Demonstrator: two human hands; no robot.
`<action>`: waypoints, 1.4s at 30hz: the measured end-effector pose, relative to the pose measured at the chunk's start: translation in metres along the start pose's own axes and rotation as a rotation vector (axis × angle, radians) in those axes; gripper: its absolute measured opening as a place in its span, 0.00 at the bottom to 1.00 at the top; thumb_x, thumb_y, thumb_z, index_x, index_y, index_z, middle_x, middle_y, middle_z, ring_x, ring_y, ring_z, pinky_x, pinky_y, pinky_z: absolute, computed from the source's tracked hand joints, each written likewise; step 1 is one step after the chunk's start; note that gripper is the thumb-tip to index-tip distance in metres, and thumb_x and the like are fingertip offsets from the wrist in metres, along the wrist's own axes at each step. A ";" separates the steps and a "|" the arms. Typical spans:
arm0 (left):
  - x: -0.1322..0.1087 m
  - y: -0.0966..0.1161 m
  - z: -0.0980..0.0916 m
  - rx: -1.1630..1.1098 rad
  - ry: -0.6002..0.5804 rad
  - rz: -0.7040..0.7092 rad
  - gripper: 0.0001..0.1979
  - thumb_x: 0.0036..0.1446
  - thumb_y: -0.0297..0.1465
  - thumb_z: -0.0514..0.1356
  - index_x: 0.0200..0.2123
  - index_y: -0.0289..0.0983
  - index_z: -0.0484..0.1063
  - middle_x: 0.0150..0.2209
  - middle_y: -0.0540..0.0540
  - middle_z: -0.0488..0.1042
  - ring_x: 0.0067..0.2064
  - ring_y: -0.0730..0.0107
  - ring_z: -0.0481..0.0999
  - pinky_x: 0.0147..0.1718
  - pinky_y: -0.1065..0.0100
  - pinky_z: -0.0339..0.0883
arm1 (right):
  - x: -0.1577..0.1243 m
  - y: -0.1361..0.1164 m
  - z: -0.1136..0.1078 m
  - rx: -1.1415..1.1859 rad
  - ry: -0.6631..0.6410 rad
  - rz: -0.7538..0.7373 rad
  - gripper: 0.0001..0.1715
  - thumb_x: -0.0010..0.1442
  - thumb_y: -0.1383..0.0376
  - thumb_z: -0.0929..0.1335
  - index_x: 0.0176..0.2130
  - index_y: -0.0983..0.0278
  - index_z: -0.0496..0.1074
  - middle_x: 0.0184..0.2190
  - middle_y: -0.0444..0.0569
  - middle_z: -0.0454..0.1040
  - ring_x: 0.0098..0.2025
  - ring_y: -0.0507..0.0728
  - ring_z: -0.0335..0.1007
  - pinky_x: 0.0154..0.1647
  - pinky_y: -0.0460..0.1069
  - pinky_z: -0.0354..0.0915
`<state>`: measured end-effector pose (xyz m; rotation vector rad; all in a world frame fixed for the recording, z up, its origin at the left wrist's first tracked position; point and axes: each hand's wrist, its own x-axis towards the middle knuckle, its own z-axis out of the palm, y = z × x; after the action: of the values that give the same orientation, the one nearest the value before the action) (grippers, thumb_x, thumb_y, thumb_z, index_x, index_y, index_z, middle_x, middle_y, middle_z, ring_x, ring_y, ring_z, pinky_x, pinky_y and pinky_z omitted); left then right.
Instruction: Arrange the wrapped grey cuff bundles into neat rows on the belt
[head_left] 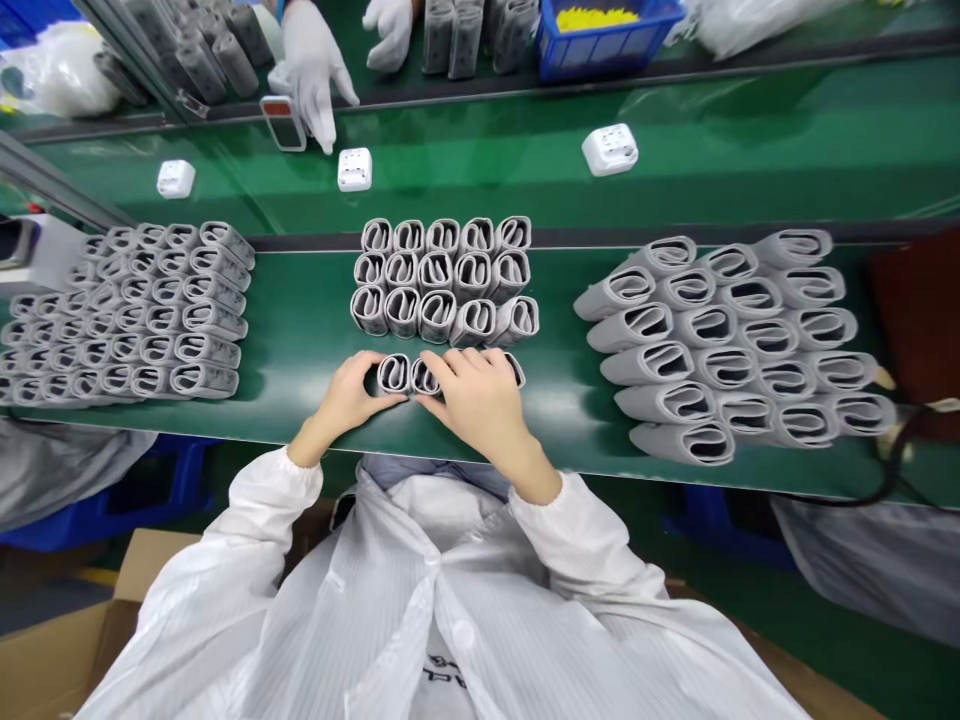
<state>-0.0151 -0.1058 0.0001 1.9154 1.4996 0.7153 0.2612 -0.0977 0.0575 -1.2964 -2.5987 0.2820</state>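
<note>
A short front row of grey rolled fabric cuffs (394, 374) stands on end on the green table in front of my body. My left hand (349, 395) curves its thumb and fingers around the left end of this row. From the right, my right hand (480, 395) lies over the row, thumb and index finger beside another rolled cuff (424, 378). Its palm and fingers hide most of the row's right part; one cuff edge (516, 370) shows past them. Just behind stands a block of similar cuffs (436, 315) in three rows.
More cuffs stand in a large block (142, 320) at left and leaning rows (720, 370) at right. White devices (354, 169) sit on the green strip beyond. Across it are a co-worker's gloved hands (311, 70) and a blue bin (607, 45) with yellow pieces.
</note>
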 end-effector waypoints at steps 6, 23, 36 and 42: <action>0.018 -0.001 -0.022 0.035 -0.247 0.132 0.35 0.59 0.48 0.81 0.64 0.42 0.80 0.62 0.37 0.86 0.63 0.44 0.85 0.65 0.46 0.81 | -0.038 0.038 -0.015 0.228 0.173 -0.100 0.31 0.78 0.47 0.74 0.72 0.55 0.75 0.72 0.62 0.77 0.80 0.78 0.65 0.77 0.75 0.61; 0.053 -0.023 -0.026 -0.192 -0.316 0.151 0.42 0.64 0.59 0.73 0.71 0.40 0.74 0.45 0.42 0.90 0.45 0.53 0.94 0.50 0.59 0.84 | -0.067 0.103 0.043 0.791 0.237 0.455 0.32 0.69 0.37 0.75 0.54 0.58 0.77 0.30 0.43 0.76 0.27 0.59 0.70 0.31 0.54 0.69; 0.055 -0.016 -0.026 -0.188 -0.302 0.156 0.30 0.73 0.57 0.64 0.63 0.41 0.76 0.41 0.46 0.88 0.39 0.59 0.92 0.40 0.65 0.78 | -0.063 0.095 0.028 0.719 0.262 0.471 0.33 0.77 0.34 0.64 0.49 0.57 0.77 0.28 0.45 0.74 0.28 0.60 0.69 0.33 0.56 0.67; 0.056 -0.015 -0.024 -0.279 -0.308 0.141 0.31 0.73 0.60 0.62 0.62 0.41 0.74 0.36 0.49 0.86 0.32 0.62 0.87 0.35 0.66 0.76 | -0.064 0.095 0.030 0.734 0.255 0.493 0.30 0.77 0.34 0.66 0.47 0.56 0.75 0.28 0.44 0.72 0.27 0.59 0.67 0.31 0.55 0.65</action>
<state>-0.0307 -0.0457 0.0083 1.8307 1.0286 0.6199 0.3626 -0.0950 -0.0042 -1.5038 -1.6644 0.9660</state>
